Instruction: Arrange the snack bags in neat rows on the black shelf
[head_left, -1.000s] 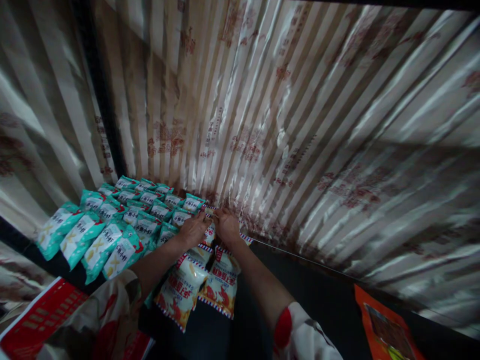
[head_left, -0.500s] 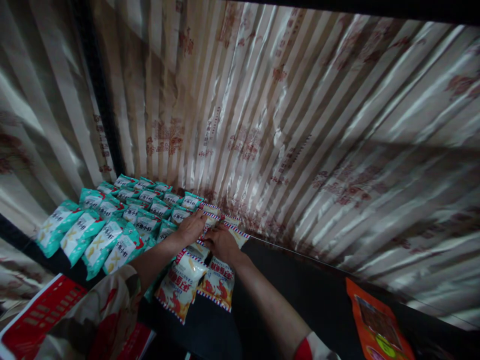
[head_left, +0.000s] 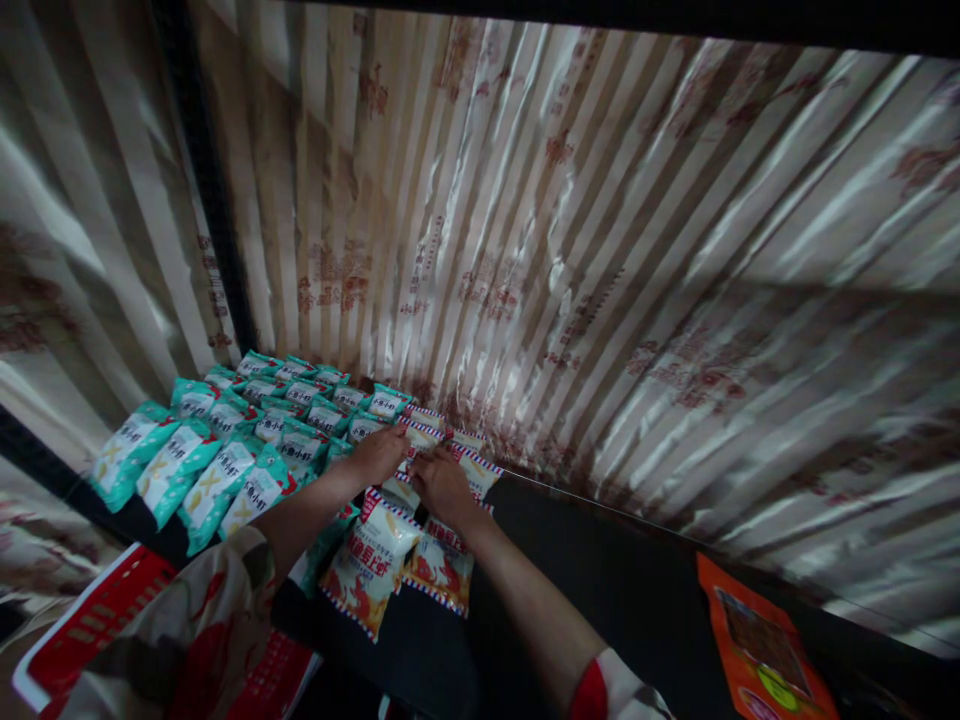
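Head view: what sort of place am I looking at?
Likely a shop or storeroom, though little of it shows: rows of teal snack bags and some striped-edged snack bags sit on a dark, shelf-like surface, with a wrinkled printed sheet behind them.

The bags share striped red, white and blue ends. The front bag [head_left: 366, 570] lies face up, askew, pale above and orange below, with red characters and a red picture. Just right of the front bag, the side bag [head_left: 441, 568] wears the same print, its upper part hidden. Right behind the front bag, a middle bag [head_left: 399, 491] shows only in part. Farther behind the front bag are the gripped bag [head_left: 421, 442], mostly covered, and, to its right, a paler-looking far bag [head_left: 481, 474].
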